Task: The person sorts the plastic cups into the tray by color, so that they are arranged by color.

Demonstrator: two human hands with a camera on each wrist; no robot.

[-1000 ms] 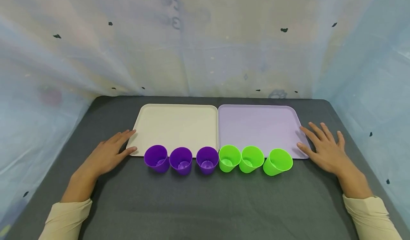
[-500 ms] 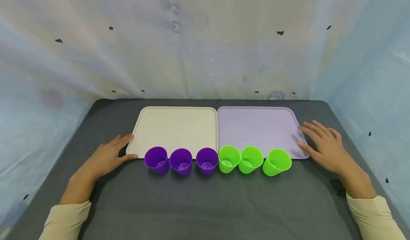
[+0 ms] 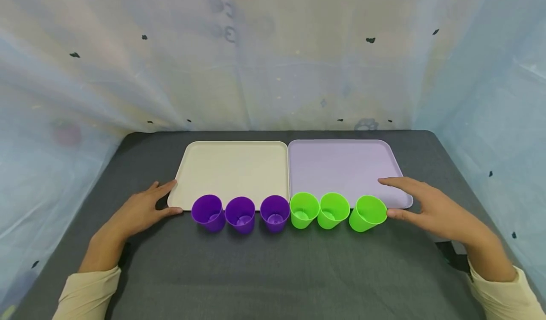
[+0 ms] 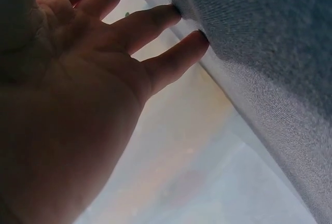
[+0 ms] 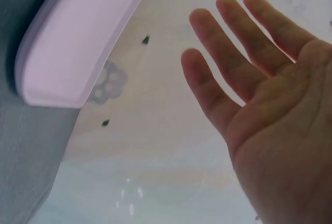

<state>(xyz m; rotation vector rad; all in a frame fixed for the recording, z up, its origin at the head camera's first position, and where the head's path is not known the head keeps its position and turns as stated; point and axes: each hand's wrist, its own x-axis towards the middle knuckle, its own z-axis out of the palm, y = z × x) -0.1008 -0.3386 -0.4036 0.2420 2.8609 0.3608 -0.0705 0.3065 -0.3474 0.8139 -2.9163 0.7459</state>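
Observation:
My left hand rests at the left edge of the cream tray, its fingertips on the grey cloth in the left wrist view. My right hand hovers by the right edge of the lilac tray, thumb and fingers spread apart. Its thumb tip is close beside the rightmost green cup; contact cannot be told. In the right wrist view the fingers are extended with nothing held. Further left stand two more green cups, the middle one and the left one.
Three purple cups stand left of the green ones: left, middle and right. All the cups line the trays' front edges. A grey cloth covers the table. Pale printed curtains hang behind and at both sides.
My right hand has moved left from the lilac tray's right edge toward the rightmost green cup and turned sideways. My left hand shifted slightly, then stayed. The cups stay in their row.

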